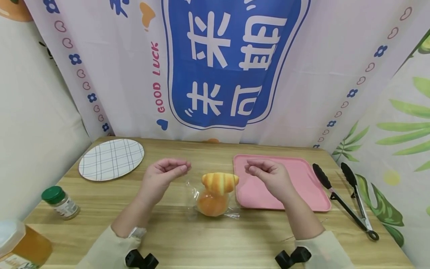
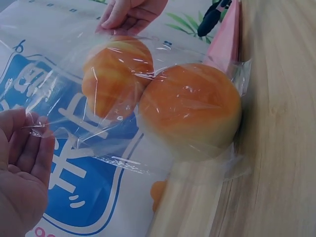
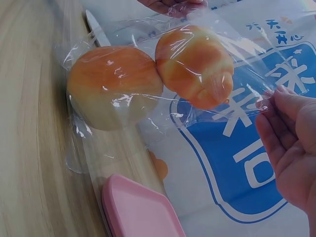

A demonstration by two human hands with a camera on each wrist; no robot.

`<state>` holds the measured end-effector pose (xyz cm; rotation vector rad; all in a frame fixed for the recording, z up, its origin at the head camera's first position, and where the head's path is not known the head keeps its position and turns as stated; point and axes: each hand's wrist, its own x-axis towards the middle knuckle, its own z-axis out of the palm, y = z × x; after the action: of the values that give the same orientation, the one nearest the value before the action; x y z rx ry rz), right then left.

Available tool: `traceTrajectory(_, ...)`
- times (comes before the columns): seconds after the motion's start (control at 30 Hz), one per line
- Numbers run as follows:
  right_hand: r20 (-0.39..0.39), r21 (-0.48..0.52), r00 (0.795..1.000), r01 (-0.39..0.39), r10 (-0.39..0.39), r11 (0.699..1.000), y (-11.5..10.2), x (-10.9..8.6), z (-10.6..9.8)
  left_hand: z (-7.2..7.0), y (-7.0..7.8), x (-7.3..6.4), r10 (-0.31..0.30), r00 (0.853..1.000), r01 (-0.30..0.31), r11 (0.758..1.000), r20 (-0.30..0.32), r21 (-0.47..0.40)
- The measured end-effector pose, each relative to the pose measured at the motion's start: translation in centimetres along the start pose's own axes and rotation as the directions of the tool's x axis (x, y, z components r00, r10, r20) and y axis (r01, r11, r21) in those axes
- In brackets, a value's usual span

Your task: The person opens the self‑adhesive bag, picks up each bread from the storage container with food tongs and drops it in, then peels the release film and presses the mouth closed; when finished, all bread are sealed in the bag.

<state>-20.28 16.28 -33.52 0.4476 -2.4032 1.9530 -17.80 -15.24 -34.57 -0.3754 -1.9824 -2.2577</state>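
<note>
A clear plastic bag point(image 1: 192, 191) stands at the middle of the table with two breads inside. The round bun point(image 1: 212, 204) sits at the bottom, and the ridged, croissant-shaped roll point(image 1: 220, 182) lies against its top. My left hand point(image 1: 164, 177) pinches one upper corner of the bag between thumb and fingers, as the left wrist view shows. At the opposite corner my right hand point(image 3: 291, 140) pinches the film the same way. The bag's top is stretched between the two hands, above the roll.
A pink tray point(image 1: 285, 203) lies right of the bag, with black-tipped tongs point(image 1: 349, 209) beyond it. To the left are a checked oval plate point(image 1: 112, 160), a green-capped jar point(image 1: 62, 202) and an amber-filled container point(image 1: 23, 244). A printed cloth point(image 1: 134, 93) hangs behind the table.
</note>
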Motion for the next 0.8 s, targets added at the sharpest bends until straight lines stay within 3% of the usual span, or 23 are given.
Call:
traceTrajectory(0.3, 0.010, 0.026, 0.998, 0.056, -0.056, 0.998, 0.2, 0.1, -0.2, -0.9, 0.4, 0.5, -0.012, 0.997, 0.006, 0.998, 0.080, 0.069)
traceTrajectory(0.5, 0.014, 0.080, 0.992, 0.127, -0.129, 0.989, 0.5, 0.2, -0.3, -1.3, 0.3, 0.6, 0.043, 0.990, -0.046, 0.999, 0.133, 0.021)
traceTrajectory(0.7, 0.055, 0.105, 0.984, 0.165, -0.171, 0.981, 0.4, 0.2, -0.6, -1.6, -0.1, 0.7, 0.132, 0.967, -0.122, 0.991, 0.218, -0.059)
traceTrajectory(0.8, 0.070, 0.082, 0.981, 0.173, -0.179, 0.981, 0.4, 0.1, -0.9, -1.7, -0.1, 0.7, 0.140, 0.962, -0.133, 0.990, 0.235, -0.047)
